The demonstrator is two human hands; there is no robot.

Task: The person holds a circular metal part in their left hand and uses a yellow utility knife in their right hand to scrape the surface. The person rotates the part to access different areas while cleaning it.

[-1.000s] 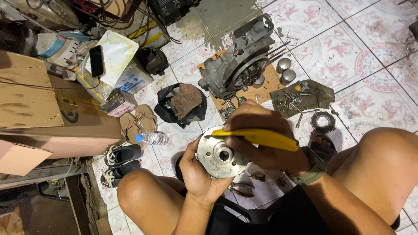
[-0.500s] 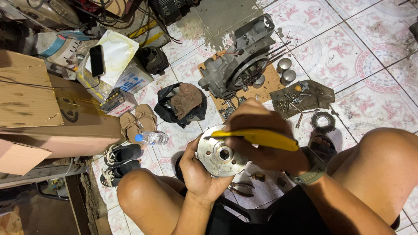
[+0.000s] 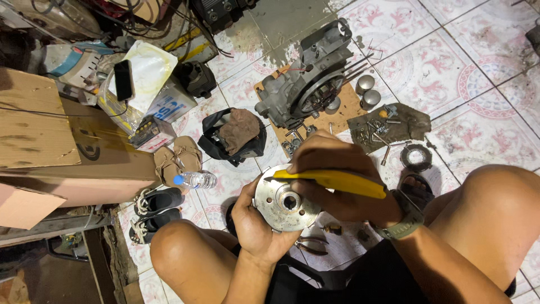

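So I'm squatting on the tiled floor (image 3: 484,107) with this round metal disc (image 3: 284,198) cupped in my left hand (image 3: 256,225), palm underneath and the thumb hooked over its left rim, so that hand is closed around the disc from below. The disc faces up at me, with a raised hub in the middle and a few holes around it.

My right hand (image 3: 332,180) is wrapped tight around a yellow-handled tool (image 3: 337,181), fingers curled over the top. The handle runs off to the right toward my wrist and the dark tip points left, lying across the upper edge of the disc (looks like it's touching near the rim, but I can't really tell). So the right hand sits just above and to the right of the disc, partly covering it.

Everything else, going by the disc: the engine case (image 3: 309,76) sits on a piece of cardboard (image 3: 346,107) straight above it, well apart. Up and to the right there's a dirty rag with bolts and bits (image 3: 388,125) scattered on it. Just left of the disc is a plastic water bottle (image 3: 194,179), and past that a pair of sandals (image 3: 177,159). A black bag with a brown rag (image 3: 236,135) is up-left. Pliers (image 3: 312,243) lie on the floor right below the disc, between my knees.
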